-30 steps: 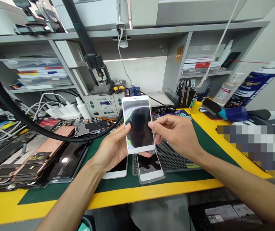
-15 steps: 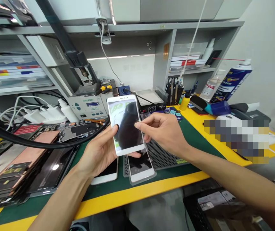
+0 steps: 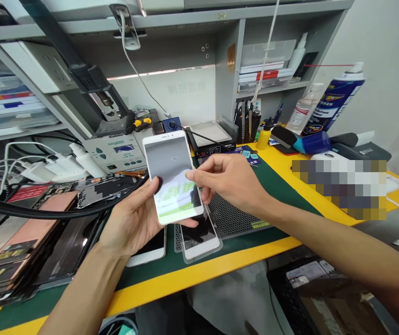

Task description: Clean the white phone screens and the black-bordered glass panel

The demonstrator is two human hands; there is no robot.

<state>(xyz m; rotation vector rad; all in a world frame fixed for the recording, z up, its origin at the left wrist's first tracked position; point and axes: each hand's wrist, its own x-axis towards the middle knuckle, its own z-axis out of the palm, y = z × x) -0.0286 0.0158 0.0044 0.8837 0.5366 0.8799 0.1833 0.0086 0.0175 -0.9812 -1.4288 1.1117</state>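
A white smartphone [image 3: 172, 177] is held up, tilted, above the bench, its screen facing me. Light and green reflections lie across the dark glass. My left hand [image 3: 133, 216] grips it from below, thumb on the left edge and fingers behind. The thumb and bent fingers of my right hand [image 3: 227, 181] pinch the phone's right edge, the thumb tip over the screen. Beneath, a second white phone [image 3: 201, 253] lies in a clear sleeve on a perforated mat [image 3: 234, 216]. A third white phone [image 3: 150, 256] is partly covered by my left hand.
Stacked phone parts [image 3: 21, 242] fill the left side, crossed by a thick black cable [image 3: 46, 212]. Behind stand a soldering station [image 3: 116, 153], a heating plate [image 3: 209, 135] and a tweezer holder [image 3: 246, 123]. A blue spray can [image 3: 339, 102] stands on the right.
The view has shifted slightly, so the scene sits differently. The reflection on the held phone has moved, with the bright green patch now lower on the screen. Both hands keep their hold.
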